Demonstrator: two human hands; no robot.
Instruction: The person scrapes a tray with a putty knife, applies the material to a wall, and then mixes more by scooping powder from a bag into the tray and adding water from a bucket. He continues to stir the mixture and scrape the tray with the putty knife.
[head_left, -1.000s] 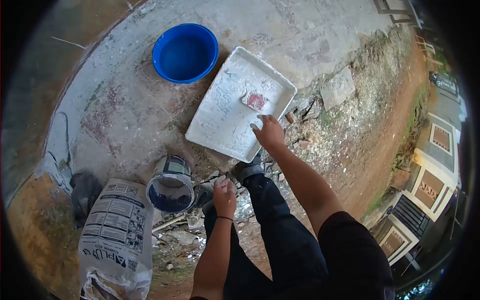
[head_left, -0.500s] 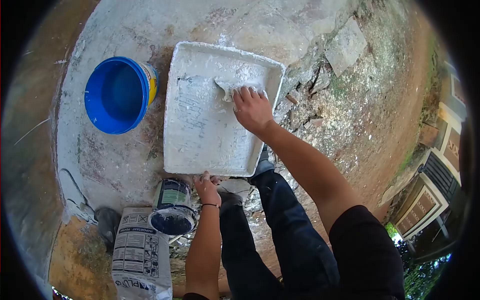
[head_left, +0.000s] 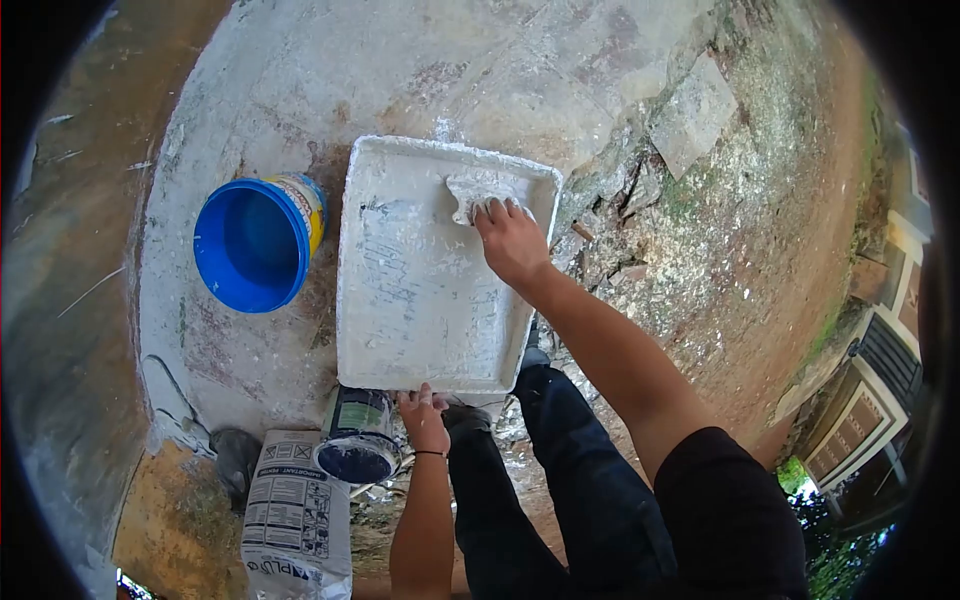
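Observation:
A large white tray (head_left: 430, 345), smeared with white residue, lies on the ground in front of me. My right hand (head_left: 515, 243) reaches inside it, fingers curled over a flat white piece with an uneven edge (head_left: 470, 193) pressed to the tray floor near the far right corner. The piece is coated white, so its kind is unclear. At the near side, my left hand (head_left: 424, 420) grips the tray's rim, its fingertips over the edge. Just left of that hand lies a dark tin (head_left: 362, 425) with a paint-stained end.
A blue bucket (head_left: 250, 245) stands left of the tray. A printed white sack (head_left: 295, 510) lies at the lower left, beside a grey object (head_left: 236, 462). Broken concrete and rubble (head_left: 625, 215) lie right of the tray. My legs (head_left: 580, 460) are close to its near edge.
The view has tilted, so everything sits lower in the frame. My right hand has slid the white piece towards the tray's far edge. My left hand stays at the near rim.

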